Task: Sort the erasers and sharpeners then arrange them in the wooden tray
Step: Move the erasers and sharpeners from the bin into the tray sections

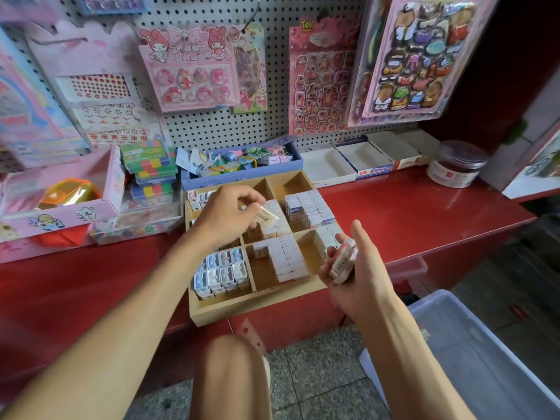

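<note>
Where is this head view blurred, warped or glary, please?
Head view: the eraser pinched by the left hand is motion-smeared; the pegboard bows from wide-angle distortion; soft glare lies on the red counter; the far left edge is blurry.

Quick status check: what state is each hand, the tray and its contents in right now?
left hand: pinches a small eraser above the tray
right hand: holds a stack of erasers
wooden tray: partly filled, rear compartments empty
sharpeners: packed in the front-left compartment
plastic jar: lid on
</note>
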{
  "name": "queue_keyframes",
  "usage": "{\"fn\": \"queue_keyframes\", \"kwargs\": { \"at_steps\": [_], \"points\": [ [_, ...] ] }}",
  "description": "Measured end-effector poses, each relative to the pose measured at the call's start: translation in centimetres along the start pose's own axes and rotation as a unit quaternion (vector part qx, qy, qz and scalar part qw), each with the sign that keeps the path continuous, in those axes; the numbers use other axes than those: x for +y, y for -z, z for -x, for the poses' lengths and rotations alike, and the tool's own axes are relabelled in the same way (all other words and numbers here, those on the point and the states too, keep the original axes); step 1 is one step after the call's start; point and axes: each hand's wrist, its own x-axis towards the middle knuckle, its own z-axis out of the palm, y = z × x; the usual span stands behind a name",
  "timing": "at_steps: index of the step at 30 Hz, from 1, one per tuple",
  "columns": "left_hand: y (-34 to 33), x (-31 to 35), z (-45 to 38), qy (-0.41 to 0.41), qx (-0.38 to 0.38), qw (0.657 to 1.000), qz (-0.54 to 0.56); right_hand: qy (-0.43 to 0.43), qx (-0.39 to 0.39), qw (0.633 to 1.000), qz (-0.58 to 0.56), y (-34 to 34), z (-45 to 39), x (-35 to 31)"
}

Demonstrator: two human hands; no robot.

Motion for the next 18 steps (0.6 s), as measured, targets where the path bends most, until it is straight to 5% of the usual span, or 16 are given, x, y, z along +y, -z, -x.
{"fn": "queue_keyframes", "kwargs": {
  "at_steps": [6,18],
  "points": [
    [0.6,-2.3,-2.1,0.005,-0.015,0.994,-0.111,-0.001,-0.078,0.996,-0.041,-0.2,-0.1,-0.1],
    [-1.9,-3.3,-3.5,-0.060,-0.077,0.953,-0.288,0.023,-0.102,0.993,0.057,0.1,-1.8,0.4]
  ]
}}
